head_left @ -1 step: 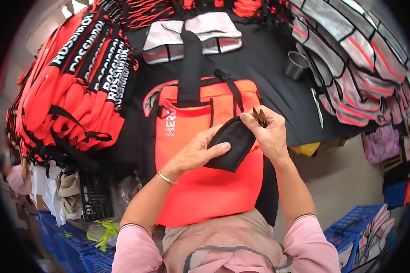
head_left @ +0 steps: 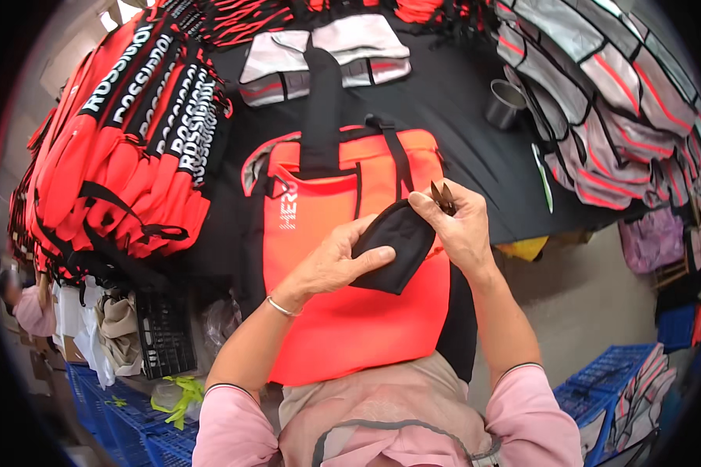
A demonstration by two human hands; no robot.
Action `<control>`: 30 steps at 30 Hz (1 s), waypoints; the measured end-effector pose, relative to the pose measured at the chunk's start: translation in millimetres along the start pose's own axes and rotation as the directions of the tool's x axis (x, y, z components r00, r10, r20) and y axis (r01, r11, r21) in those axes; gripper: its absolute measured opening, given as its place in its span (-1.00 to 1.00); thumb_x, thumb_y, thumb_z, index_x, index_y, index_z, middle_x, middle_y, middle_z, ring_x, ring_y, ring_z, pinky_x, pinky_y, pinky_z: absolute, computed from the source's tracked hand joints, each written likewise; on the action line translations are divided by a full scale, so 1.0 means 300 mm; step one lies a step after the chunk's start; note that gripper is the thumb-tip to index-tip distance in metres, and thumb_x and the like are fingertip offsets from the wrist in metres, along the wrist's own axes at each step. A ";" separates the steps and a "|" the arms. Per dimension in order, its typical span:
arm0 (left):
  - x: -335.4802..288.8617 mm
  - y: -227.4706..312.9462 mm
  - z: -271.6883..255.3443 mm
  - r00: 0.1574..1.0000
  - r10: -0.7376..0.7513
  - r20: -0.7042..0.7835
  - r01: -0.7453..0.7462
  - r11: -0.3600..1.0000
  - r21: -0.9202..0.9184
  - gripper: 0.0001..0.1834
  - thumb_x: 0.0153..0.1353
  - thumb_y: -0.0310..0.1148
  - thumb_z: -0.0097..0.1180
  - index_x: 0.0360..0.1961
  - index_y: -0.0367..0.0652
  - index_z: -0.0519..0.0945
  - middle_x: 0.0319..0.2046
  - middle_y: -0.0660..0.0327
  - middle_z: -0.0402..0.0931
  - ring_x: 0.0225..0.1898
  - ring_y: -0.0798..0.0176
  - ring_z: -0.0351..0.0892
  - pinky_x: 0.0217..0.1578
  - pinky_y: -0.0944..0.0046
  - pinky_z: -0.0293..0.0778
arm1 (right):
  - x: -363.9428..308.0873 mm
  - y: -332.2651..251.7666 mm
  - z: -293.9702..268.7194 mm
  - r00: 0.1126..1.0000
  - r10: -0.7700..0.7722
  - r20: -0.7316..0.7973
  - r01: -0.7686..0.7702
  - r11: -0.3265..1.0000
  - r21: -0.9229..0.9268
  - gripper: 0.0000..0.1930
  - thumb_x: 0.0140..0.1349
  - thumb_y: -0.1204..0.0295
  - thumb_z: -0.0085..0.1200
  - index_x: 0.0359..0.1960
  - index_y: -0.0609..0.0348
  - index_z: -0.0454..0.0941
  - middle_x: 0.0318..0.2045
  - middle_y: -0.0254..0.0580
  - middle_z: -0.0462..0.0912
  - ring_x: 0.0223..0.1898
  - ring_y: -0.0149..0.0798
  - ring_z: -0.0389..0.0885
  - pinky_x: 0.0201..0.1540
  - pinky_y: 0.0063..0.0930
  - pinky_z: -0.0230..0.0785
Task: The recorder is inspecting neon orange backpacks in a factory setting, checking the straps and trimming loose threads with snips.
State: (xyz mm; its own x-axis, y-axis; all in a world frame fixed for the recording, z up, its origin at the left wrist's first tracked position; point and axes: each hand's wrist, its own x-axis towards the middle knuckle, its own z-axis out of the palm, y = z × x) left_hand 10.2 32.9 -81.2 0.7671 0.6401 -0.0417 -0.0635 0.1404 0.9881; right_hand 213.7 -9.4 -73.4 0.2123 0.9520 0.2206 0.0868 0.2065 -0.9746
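Observation:
A black fabric flap (head_left: 396, 247) is stretched between my two hands above a bright red-orange bag (head_left: 358, 327). My left hand (head_left: 331, 261) grips its left side, with the thumb on top and the fingers underneath. At its upper right corner, my right hand (head_left: 459, 222) pinches the edge between thumb and forefinger. Tucked in the same right hand is a pair of dark thread snips (head_left: 444, 196), blades pointing up and slightly parted. The bag lies from the table edge to my lap. A wide black strap (head_left: 321, 117) and a narrow buckled strap (head_left: 397, 156) run from its top.
Red and black bags (head_left: 109, 156) are piled at the left, grey panels with red trim (head_left: 600, 117) at the right. A folded grey-white piece (head_left: 358, 54), a metal cup (head_left: 506, 105) and a green-white tool (head_left: 541, 177) rest on the black-covered table (head_left: 459, 93). Blue crates (head_left: 600, 381) flank me.
The view has shifted very slightly. Both hands keep their hold on the black flap, and the snips stay in my right hand.

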 end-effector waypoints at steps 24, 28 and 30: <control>-0.169 -0.293 0.098 0.870 0.369 -0.327 -0.139 0.820 0.555 -0.74 0.01 -0.58 0.40 -0.21 -0.16 0.75 -0.21 0.13 0.65 -0.25 0.29 0.67 -0.23 0.35 0.60 | -0.378 0.087 0.000 0.990 0.129 0.060 -0.109 0.957 -0.268 -0.78 0.19 0.54 0.28 -0.14 0.33 0.61 -0.23 -0.24 0.55 -0.32 -0.46 0.52 -0.27 -0.62 0.39; -0.167 -0.294 0.101 0.876 0.351 -0.331 -0.129 0.831 0.541 -0.76 0.03 -0.58 0.38 -0.22 -0.18 0.75 -0.19 0.12 0.66 -0.26 0.28 0.68 -0.24 0.34 0.61 | -0.364 0.092 0.013 0.998 0.053 0.047 -0.035 0.943 -0.330 -0.77 0.12 0.49 0.34 -0.21 0.29 0.63 -0.33 -0.15 0.59 -0.34 -0.28 0.62 -0.31 -0.44 0.50; -0.166 -0.293 0.102 0.877 0.354 -0.326 -0.134 0.830 0.542 -0.76 0.03 -0.58 0.38 -0.22 -0.19 0.75 -0.19 0.12 0.66 -0.26 0.28 0.69 -0.24 0.34 0.61 | -0.361 0.109 0.018 0.998 0.034 0.059 -0.012 0.940 -0.341 -0.78 0.12 0.50 0.34 -0.22 0.29 0.62 -0.33 -0.14 0.59 -0.34 -0.26 0.62 -0.33 -0.43 0.49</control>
State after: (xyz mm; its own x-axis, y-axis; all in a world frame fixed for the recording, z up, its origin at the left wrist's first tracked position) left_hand -3.0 -34.5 -161.3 0.4421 0.8568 0.2652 0.1905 -0.3786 0.9057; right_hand 188.4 -104.5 -129.4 0.1577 0.9700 0.1851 0.4110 0.1060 -0.9054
